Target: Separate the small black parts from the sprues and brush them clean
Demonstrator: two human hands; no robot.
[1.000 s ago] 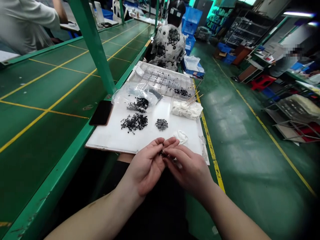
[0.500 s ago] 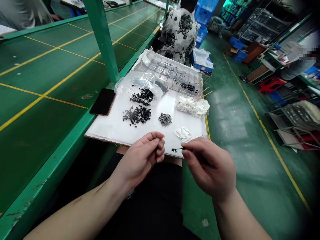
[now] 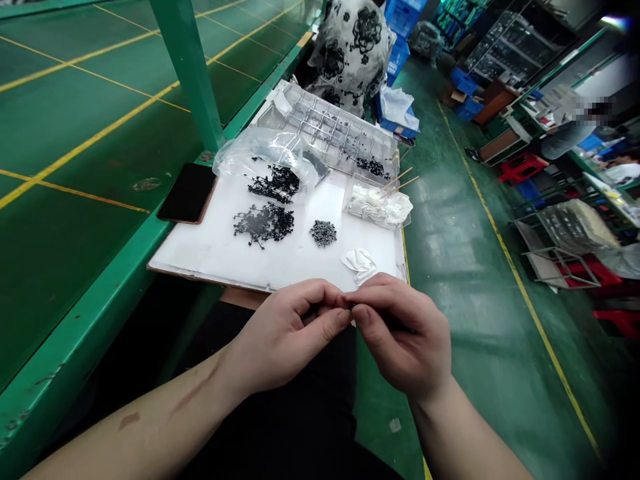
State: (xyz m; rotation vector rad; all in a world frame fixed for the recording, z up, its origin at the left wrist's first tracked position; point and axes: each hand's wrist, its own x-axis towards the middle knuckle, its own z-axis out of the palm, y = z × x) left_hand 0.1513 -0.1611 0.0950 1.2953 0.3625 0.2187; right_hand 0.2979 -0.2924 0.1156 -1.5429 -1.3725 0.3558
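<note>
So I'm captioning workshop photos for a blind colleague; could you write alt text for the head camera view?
A person's left hand and right hand meet at the fingertips around a tiny dark part, just above a white board with piles of small black parts. A clear compartment tray lies beyond the board, next to a green workbench.

The left forearm and right forearm angle inward, bringing the left hand and right hand together, fingers curled and tips meeting; any pinch between them is hard to make out.
</note>
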